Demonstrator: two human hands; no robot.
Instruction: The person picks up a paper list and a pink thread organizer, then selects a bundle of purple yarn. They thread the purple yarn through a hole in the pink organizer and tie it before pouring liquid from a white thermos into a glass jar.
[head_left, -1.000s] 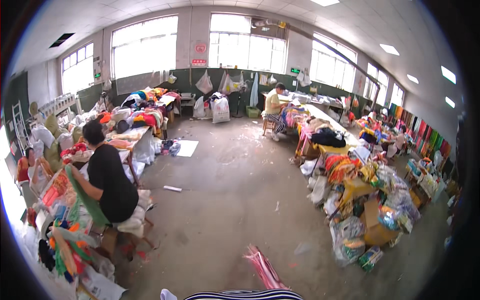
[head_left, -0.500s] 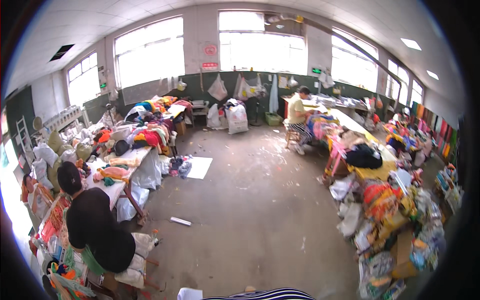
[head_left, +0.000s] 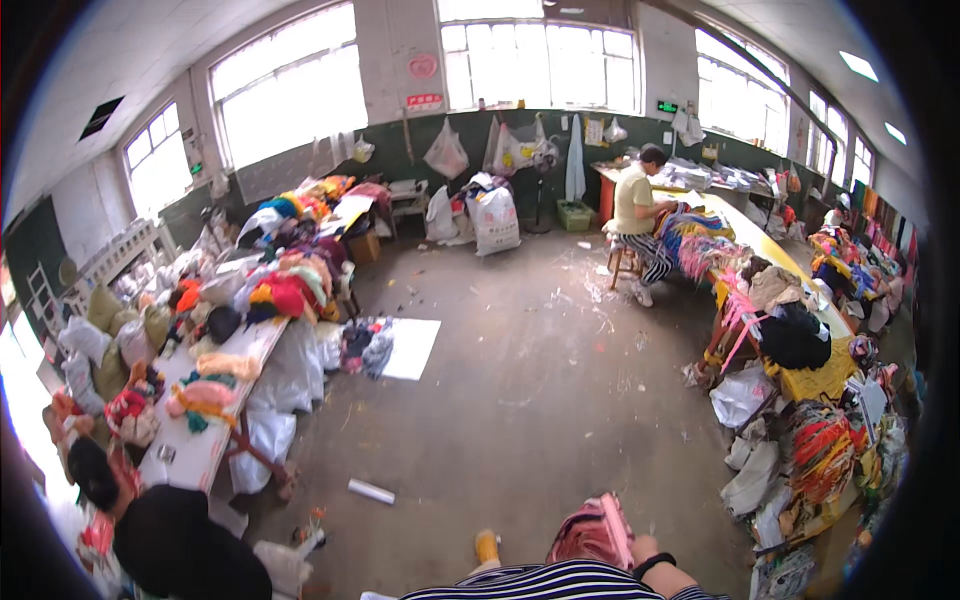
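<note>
At the lower edge, right of my striped top (head_left: 545,583), my right hand (head_left: 645,549) with a black band at the wrist is closed at the edge of a pink bundle (head_left: 585,532). The bundle looks like folded cloth or yarn, dark pink with a paler pink strip along its right side. It hangs in front of me, above the floor. My fingers are partly hidden behind it. Of my left hand nothing shows. A tan shoe (head_left: 487,547) pokes out below my top, left of the bundle.
A person in black (head_left: 190,545) sits at lower left beside a white table (head_left: 255,355) heaped with textiles. Another person (head_left: 632,205) sits at a long yellow table (head_left: 825,318) on the right. Bags and yarn (head_left: 825,450) pile below it. A white roll (head_left: 371,491) lies on the floor.
My right hand and the pink bundle have come into view at the bottom. The view has shifted forward, so the tables and the seated person in black sit nearer the edges.
</note>
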